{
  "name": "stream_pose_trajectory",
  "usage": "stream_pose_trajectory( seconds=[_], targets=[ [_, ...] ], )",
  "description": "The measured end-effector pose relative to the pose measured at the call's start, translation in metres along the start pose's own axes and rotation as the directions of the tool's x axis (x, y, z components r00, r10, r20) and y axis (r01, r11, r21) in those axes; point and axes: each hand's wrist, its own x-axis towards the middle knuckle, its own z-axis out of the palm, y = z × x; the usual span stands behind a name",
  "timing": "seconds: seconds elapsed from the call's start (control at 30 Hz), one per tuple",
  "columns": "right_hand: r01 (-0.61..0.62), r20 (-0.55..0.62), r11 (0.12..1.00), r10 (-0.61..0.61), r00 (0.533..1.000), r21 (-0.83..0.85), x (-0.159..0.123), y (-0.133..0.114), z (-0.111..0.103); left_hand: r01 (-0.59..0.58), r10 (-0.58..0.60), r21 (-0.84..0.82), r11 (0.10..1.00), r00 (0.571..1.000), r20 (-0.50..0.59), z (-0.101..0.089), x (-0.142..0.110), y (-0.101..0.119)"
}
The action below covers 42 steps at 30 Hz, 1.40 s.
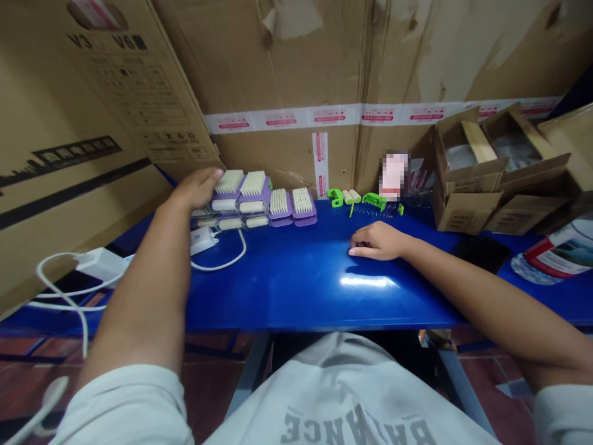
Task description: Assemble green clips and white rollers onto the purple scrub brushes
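My left hand [197,187] reaches to the back left of the blue table [296,290] and grips the left end of a stack of purple brushes with cream bristles [241,194]. Two more purple brushes [293,207] lie just right of that stack. My right hand [377,241] rests on the tabletop with fingers curled loosely and pressed together; nothing shows in it. Just beyond it lie green plastic parts [365,201] and a few small metal springs [375,213].
Large cardboard boxes [324,74] wall in the back and left. Small open cartons [482,173] stand at the back right. A white charger and cable [99,266] lie at the left edge. A red-and-white packet [563,253] sits on the far right.
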Motion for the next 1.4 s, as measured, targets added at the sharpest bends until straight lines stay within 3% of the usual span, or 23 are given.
stream_pose_trajectory(
  seconds=[0.13,0.27,0.37,0.47,0.53,0.6,0.67,0.73,0.83,1.0,1.07,1.2,1.27,1.4],
  targets=[
    [-0.006,0.001,1.000,0.006,1.000,-0.009,0.000,-0.001,0.000,-0.096,0.098,0.027,0.995,0.993,-0.073,-0.013,-0.006,0.025],
    [-0.010,-0.005,1.000,0.010,1.000,0.004,0.001,-0.002,0.000,-0.268,0.275,0.062,0.961,0.945,-0.178,-0.012,-0.029,0.090],
    [-0.008,-0.014,1.000,0.009,1.000,0.009,0.000,-0.001,0.001,-0.361,0.381,0.127,0.924,0.904,-0.195,0.014,-0.053,0.139],
    [-0.012,-0.017,1.000,0.012,1.000,0.003,0.000,0.000,0.001,-0.471,0.493,0.163,0.867,0.859,-0.135,0.054,-0.074,0.165],
    [-0.015,-0.014,1.000,0.015,1.000,0.001,0.000,-0.001,0.001,-0.511,0.528,0.165,0.843,0.845,-0.080,0.078,-0.083,0.172],
    [-0.017,-0.011,1.000,0.017,1.000,-0.004,0.000,-0.001,0.000,-0.493,0.502,0.162,0.855,0.864,-0.023,0.095,-0.088,0.175],
    [-0.014,-0.006,1.000,0.014,1.000,-0.004,0.000,-0.001,-0.001,-0.447,0.448,0.161,0.880,0.893,0.027,0.104,-0.089,0.177],
    [-0.007,-0.006,1.000,0.007,1.000,-0.001,0.000,-0.001,-0.001,-0.448,0.442,0.137,0.884,0.894,0.074,0.104,-0.088,0.179],
    [0.003,-0.020,1.000,-0.003,1.000,-0.005,-0.001,-0.001,0.000,-0.547,0.546,0.000,0.837,0.834,0.076,0.095,-0.087,0.180],
    [0.018,-0.045,1.000,-0.019,0.999,-0.013,-0.001,-0.002,0.000,-0.660,0.647,-0.143,0.737,0.751,-0.130,0.080,-0.088,0.174],
    [0.019,-0.045,1.000,-0.019,0.999,-0.013,-0.001,-0.002,-0.001,-0.729,0.726,-0.171,0.663,0.682,-0.093,0.081,-0.088,0.173],
    [0.010,-0.032,1.000,-0.011,0.999,-0.016,-0.001,-0.002,-0.002,-0.793,0.863,-0.361,0.490,0.499,0.075,0.089,-0.088,0.174],
    [0.007,-0.031,1.000,-0.008,0.999,-0.016,0.000,-0.001,-0.002,-0.779,0.867,-0.406,0.478,0.493,0.074,0.092,-0.087,0.176],
    [0.003,-0.025,1.000,-0.004,1.000,-0.020,0.000,0.000,-0.001,-0.745,0.833,-0.408,0.527,0.547,0.078,0.091,-0.086,0.174]
  ],
)
